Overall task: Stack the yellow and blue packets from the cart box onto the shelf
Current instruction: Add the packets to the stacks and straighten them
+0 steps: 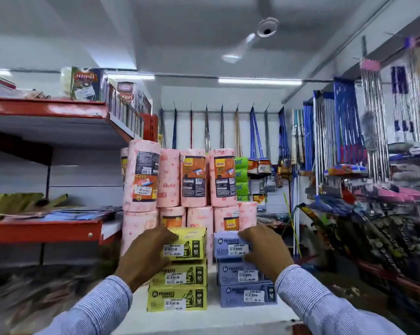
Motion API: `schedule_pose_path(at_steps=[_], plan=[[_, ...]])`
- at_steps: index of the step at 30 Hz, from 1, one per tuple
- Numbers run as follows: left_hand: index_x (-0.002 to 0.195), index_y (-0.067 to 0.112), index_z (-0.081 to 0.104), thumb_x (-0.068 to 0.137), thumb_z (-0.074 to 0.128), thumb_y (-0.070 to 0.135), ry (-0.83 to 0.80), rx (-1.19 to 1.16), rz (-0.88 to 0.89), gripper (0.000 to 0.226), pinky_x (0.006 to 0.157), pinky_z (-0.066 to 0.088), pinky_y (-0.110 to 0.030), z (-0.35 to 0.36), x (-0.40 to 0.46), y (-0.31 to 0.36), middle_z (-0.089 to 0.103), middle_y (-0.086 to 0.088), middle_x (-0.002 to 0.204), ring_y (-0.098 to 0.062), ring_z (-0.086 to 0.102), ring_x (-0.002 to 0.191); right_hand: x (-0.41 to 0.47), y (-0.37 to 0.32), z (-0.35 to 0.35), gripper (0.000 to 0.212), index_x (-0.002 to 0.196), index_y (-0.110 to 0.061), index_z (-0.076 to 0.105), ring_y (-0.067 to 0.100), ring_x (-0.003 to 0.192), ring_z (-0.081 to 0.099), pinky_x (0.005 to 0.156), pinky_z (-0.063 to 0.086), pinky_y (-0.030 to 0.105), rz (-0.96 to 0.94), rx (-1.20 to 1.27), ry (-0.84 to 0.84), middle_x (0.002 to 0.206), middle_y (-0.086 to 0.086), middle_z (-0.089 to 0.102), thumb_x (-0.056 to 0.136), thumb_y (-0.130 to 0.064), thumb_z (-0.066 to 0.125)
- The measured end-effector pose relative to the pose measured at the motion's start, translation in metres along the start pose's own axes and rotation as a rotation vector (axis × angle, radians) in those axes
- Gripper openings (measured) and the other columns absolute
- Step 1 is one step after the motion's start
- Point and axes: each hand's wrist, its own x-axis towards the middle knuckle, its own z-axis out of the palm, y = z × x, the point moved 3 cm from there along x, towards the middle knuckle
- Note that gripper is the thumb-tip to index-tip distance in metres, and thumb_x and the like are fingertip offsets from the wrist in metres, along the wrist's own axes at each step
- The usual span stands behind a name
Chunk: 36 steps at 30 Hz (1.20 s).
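Two three-high stacks stand on the white shelf, the left hand gripping the top yellow packet, the right hand gripping the top blue packet, pink towel rolls beyond the fingers.

Two stacks of flat packets stood side by side, a little apart, on the white shelf. The left stack held three yellow packets; the top yellow packet lay level, its near face bearing a white barcode label and a black bag drawing. The right stack held three blue packets; the top blue packet sat slightly tilted, its white label facing near. Lower packets in both stacks showed "Miracle" printing. Pink paper rolls rose just behind.
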Motion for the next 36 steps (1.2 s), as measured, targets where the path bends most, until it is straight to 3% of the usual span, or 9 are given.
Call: schedule_pose_path(at_steps=[4,6,12,15,17,19,22,26,36], plan=[[0.117,0.027,0.065,0.069,0.085,0.02,-0.018,-0.02,-0.003,0.053,0.088,0.055,-0.027,0.01,0.006,-0.007,0.068,0.008,0.117,-0.01,0.063,0.102,0.006,0.001,0.012,0.025,0.089,-0.018,0.061,0.027,0.098,0.061,0.071,0.047,0.032,0.015,-0.022,-0.054,0.103,0.007,0.065,0.072,-0.019,0.078],[0.117,0.027,0.065,0.07,0.085,0.018,-0.02,-0.043,-0.005,0.052,0.087,0.054,-0.026,0.012,0.006,-0.009,0.068,0.009,0.117,-0.01,0.062,0.103,0.007,0.004,0.017,0.026,0.089,-0.019,0.06,0.027,0.095,0.06,0.066,0.04,0.03,0.023,-0.021,-0.059,0.101,0.007,0.064,0.071,-0.02,0.079],[0.115,0.023,0.068,0.076,0.077,0.006,-0.021,-0.084,0.002,0.044,0.086,0.055,-0.03,0.017,0.009,-0.008,0.07,0.006,0.115,-0.011,0.063,0.099,0.006,0.003,0.023,0.031,0.082,-0.021,0.047,0.029,0.095,0.059,0.065,0.041,0.032,0.046,-0.018,-0.033,0.099,0.008,0.065,0.071,-0.016,0.076],[0.117,0.021,0.068,0.078,0.072,0.0,-0.022,-0.075,0.026,0.045,0.088,0.054,-0.031,0.022,0.008,-0.006,0.069,0.003,0.116,-0.014,0.062,0.102,0.003,-0.01,0.025,0.037,0.108,-0.019,0.056,0.025,0.112,0.056,0.083,0.05,0.036,0.025,0.013,0.016,0.119,0.004,0.063,0.077,-0.018,0.075],[0.118,0.02,0.067,0.078,0.071,0.0,-0.012,-0.087,0.032,0.045,0.09,0.053,-0.032,0.023,0.008,-0.007,0.069,0.002,0.116,-0.015,0.062,0.103,0.001,-0.03,0.03,0.054,0.13,-0.02,0.05,0.022,0.127,0.048,0.1,0.046,0.038,-0.052,0.081,0.062,0.137,0.002,0.055,0.082,-0.019,0.074],[0.119,0.02,0.067,0.08,0.07,0.0,-0.006,-0.103,0.042,0.044,0.089,0.054,-0.03,0.023,0.007,-0.007,0.069,0.002,0.118,-0.014,0.063,0.102,0.001,-0.056,0.035,0.064,0.139,-0.021,0.041,0.021,0.135,0.041,0.107,0.04,0.037,-0.142,0.129,0.094,0.146,0.002,0.048,0.084,-0.017,0.072],[0.124,0.022,0.063,0.083,0.071,0.007,-0.001,-0.097,0.074,0.045,0.092,0.052,-0.026,0.023,0.001,-0.009,0.066,0.003,0.125,-0.011,0.061,0.107,0.004,-0.089,0.046,0.073,0.146,-0.025,0.029,0.024,0.141,0.029,0.111,0.035,0.04,-0.208,0.15,0.08,0.154,0.002,0.036,0.086,-0.013,0.069],[0.133,0.025,0.056,0.076,0.081,0.021,0.055,-0.056,0.03,0.063,0.109,0.04,-0.035,0.024,-0.014,-0.025,0.056,0.003,0.139,-0.016,0.045,0.129,0.009,-0.107,0.054,0.076,0.147,-0.027,0.025,0.027,0.141,0.026,0.11,0.035,0.044,-0.186,0.166,0.07,0.155,0.003,0.034,0.087,-0.005,0.066],[0.135,0.023,0.055,0.077,0.077,0.001,0.031,-0.25,-0.115,0.066,0.111,0.043,-0.036,0.029,-0.019,-0.037,0.054,-0.001,0.142,-0.018,0.049,0.13,0.012,-0.115,0.059,0.072,0.145,-0.026,0.033,0.024,0.137,0.026,0.111,0.035,0.039,-0.134,0.279,0.066,0.154,0.002,0.035,0.087,0.008,0.057]])
